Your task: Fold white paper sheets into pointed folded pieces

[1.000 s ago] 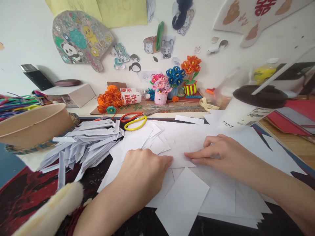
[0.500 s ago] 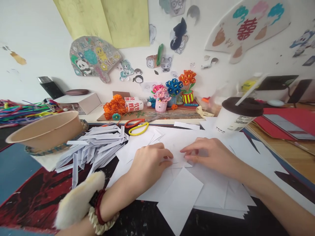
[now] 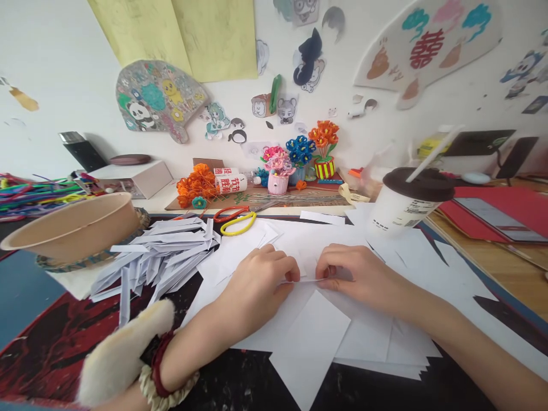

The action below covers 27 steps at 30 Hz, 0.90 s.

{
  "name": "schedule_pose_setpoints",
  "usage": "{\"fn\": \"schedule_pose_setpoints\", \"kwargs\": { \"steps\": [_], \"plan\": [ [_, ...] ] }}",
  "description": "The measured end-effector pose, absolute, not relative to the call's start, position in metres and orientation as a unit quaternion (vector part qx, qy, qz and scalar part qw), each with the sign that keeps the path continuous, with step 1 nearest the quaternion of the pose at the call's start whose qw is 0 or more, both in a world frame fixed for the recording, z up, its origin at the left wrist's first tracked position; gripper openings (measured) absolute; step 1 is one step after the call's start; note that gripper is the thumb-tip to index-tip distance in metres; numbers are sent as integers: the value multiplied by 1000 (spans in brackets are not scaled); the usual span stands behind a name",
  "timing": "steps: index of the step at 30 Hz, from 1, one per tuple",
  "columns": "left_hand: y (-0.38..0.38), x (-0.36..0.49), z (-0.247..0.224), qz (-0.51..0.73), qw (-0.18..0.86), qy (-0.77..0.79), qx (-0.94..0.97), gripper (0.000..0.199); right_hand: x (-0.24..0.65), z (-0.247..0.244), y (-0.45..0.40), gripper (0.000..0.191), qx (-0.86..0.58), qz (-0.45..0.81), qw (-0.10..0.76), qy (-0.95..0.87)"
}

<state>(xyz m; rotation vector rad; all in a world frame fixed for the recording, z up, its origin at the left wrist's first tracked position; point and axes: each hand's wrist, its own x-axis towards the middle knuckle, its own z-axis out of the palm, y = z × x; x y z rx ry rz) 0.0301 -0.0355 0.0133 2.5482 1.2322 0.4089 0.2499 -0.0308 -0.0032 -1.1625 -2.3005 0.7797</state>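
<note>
Between my hands is a small piece of white paper [image 3: 306,279], held low over the larger white sheets [image 3: 368,337]. My left hand [image 3: 265,279] pinches its left end between thumb and fingers. At its right end, my right hand [image 3: 353,273] pinches it the same way, fingers curled. The strip's near edge shows as a thin line, and much of the piece is hidden by my fingers. Closer to me, a loose white paper square [image 3: 311,345] lies turned cornerwise on the stack. Left of my left hand is a heap of folded white paper strips [image 3: 165,257].
A tan bowl [image 3: 72,225] stands at the left, behind a fluffy white piece [image 3: 128,354] by my wrist. Scissors with yellow and red handles [image 3: 237,224] lie beyond the heap. A lidded drink cup [image 3: 411,200] with a straw stands at the right; flower pots [image 3: 278,184] line the back.
My right hand has closed its fingers on the paper's right end, where they were apart before. The paper's edge is now lifted and held between both hands.
</note>
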Motion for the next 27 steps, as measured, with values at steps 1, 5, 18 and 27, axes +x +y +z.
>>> {"fn": "schedule_pose_setpoints", "kwargs": {
  "steps": [1,5,18,27],
  "plan": [
    [-36,29,14,140,132,420,887,16,251,-4,-31,12,-407,273,225,-842],
    [-36,24,12,119,73,366,920,16,255,-5,-31,22,-353,234,230,-876],
    [-41,25,10,96,32,331,938,9,260,-1,-36,17,-323,209,185,-904],
    [-41,24,6,94,-129,234,959,18,257,-4,-35,14,-361,193,179,-895]
  ]
}}
